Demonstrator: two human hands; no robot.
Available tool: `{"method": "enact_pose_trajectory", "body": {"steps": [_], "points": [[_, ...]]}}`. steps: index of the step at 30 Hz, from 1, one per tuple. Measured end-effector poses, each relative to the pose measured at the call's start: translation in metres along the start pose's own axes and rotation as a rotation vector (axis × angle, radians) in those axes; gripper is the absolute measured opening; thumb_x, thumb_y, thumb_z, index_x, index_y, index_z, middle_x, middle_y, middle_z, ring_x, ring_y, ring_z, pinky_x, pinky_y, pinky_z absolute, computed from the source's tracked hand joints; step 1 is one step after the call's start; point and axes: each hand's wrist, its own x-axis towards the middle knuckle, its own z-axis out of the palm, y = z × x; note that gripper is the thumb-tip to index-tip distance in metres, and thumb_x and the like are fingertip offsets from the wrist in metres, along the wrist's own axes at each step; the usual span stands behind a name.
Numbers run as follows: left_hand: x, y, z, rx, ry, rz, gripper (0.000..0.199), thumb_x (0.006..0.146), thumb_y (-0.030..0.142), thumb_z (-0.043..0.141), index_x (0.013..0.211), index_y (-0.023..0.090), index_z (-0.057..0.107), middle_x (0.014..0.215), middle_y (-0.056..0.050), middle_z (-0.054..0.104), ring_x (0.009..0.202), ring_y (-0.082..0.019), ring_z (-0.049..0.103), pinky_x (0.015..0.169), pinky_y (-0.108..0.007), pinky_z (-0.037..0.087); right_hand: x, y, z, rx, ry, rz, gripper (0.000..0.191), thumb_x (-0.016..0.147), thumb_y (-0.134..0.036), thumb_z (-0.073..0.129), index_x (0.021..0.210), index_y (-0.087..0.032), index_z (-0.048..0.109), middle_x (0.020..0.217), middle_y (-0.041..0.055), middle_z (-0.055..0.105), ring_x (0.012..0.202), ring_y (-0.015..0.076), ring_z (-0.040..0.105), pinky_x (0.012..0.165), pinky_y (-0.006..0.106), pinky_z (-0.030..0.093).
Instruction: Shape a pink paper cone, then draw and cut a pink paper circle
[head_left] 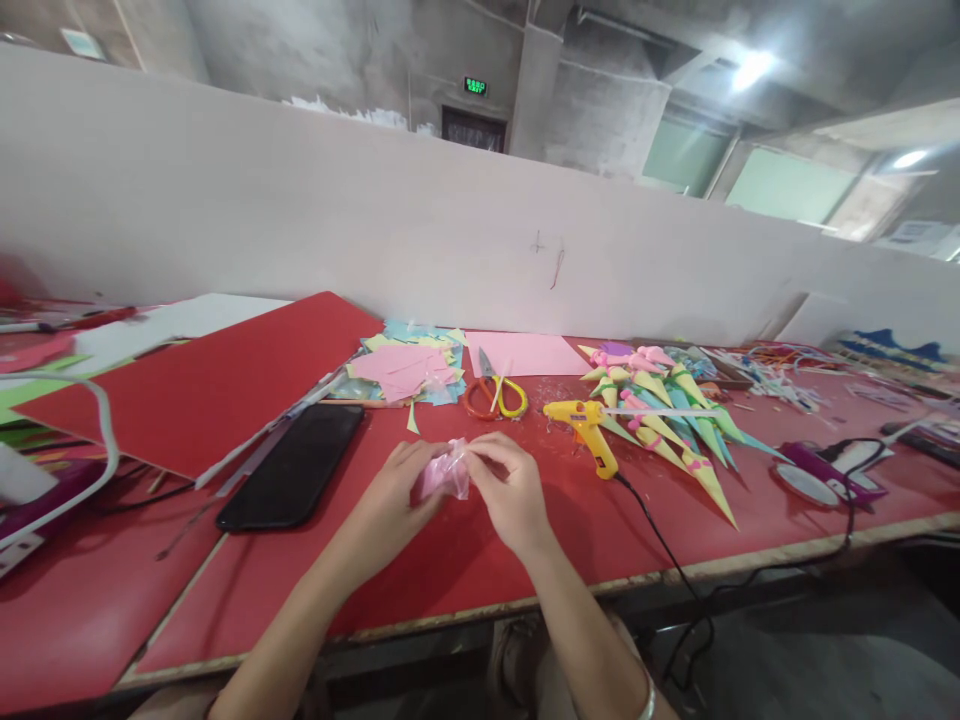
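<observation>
My left hand is closed on a small, crinkled, shiny pink bundle above the red table. The fingers of my right hand pinch the same bundle at its right upper edge. Just beyond my hands lie scissors with one red and one yellow handle. To the right rests a yellow glue gun with a clear glue stick in its back. Several pastel paper cones with pink and green trim are piled next to it. What is inside the bundle cannot be made out.
A black phone and a big red sheet lie at the left. Pink paper pieces are heaped behind my hands, beside a pink sheet. A black cord runs from the glue gun over the front edge. A pale partition stands behind.
</observation>
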Motion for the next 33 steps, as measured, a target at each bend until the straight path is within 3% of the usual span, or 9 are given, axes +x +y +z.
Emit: {"method": "enact_pose_trajectory", "body": {"steps": [5,11,17,20,26,30,33], "points": [[0.000,-0.003,-0.003,0.072,0.021,-0.059,0.026,0.075,0.026,0.046,0.097,0.020,0.057,0.095,-0.006,0.064,0.088,-0.020,0.057,0.079,-0.032,0.045,0.005,0.003,-0.005,0.308,0.107,0.265,0.017,0.073,-0.030,0.058,0.074,-0.015,0.067,0.074,0.0031,0.063,0.070,0.0129,0.058,0.070,0.026,0.046],[0.001,-0.009,-0.013,0.220,0.082,-0.278,0.030,0.077,0.033,0.041,0.097,0.017,0.056,0.099,-0.008,0.065,0.091,-0.023,0.058,0.080,-0.034,0.044,0.007,0.001,-0.009,0.408,0.135,0.378,0.020,0.061,-0.028,0.068,0.076,-0.014,0.069,0.068,0.0023,0.065,0.059,0.0101,0.056,0.064,0.026,0.046],[-0.001,-0.004,-0.024,0.479,-0.025,-0.378,0.025,0.082,0.032,0.034,0.079,0.022,0.057,0.084,-0.006,0.066,0.082,-0.026,0.060,0.060,-0.031,0.043,0.007,0.002,-0.010,0.472,0.108,0.393,0.034,0.068,-0.045,0.062,0.075,-0.013,0.070,0.068,0.0043,0.065,0.055,0.0083,0.053,0.057,0.022,0.044],[-0.002,0.001,-0.025,0.494,-0.047,-0.391,0.025,0.082,0.031,0.034,0.075,0.025,0.058,0.078,-0.004,0.066,0.076,-0.025,0.061,0.056,-0.030,0.041,0.006,0.004,-0.012,0.412,0.137,0.372,0.031,0.068,-0.043,0.063,0.073,-0.013,0.070,0.065,0.0033,0.064,0.055,0.0087,0.052,0.057,0.022,0.044],[-0.002,-0.003,-0.021,0.558,-0.047,-0.329,0.022,0.079,0.024,0.037,0.075,0.023,0.059,0.079,-0.005,0.066,0.079,-0.025,0.060,0.063,-0.033,0.044,0.005,0.004,-0.013,0.365,0.112,0.349,0.019,0.064,-0.032,0.068,0.072,-0.015,0.069,0.066,0.0027,0.065,0.058,0.0104,0.055,0.061,0.024,0.046],[-0.007,-0.018,-0.013,0.673,-0.057,-0.311,0.028,0.079,0.029,0.039,0.094,0.015,0.058,0.093,-0.014,0.064,0.089,-0.031,0.057,0.068,-0.038,0.045,0.005,0.004,-0.013,0.276,0.133,0.326,0.015,0.063,-0.029,0.068,0.065,-0.014,0.066,0.066,0.0027,0.064,0.060,0.0116,0.056,0.059,0.024,0.046],[-0.011,-0.026,-0.007,0.746,0.028,-0.255,0.035,0.077,0.032,0.043,0.104,0.015,0.055,0.103,-0.016,0.060,0.096,-0.032,0.054,0.074,-0.041,0.044,0.006,0.005,-0.013,0.158,0.129,0.260,0.018,0.069,-0.031,0.062,0.068,-0.014,0.065,0.064,0.0031,0.063,0.059,0.0128,0.057,0.059,0.024,0.046]]}}
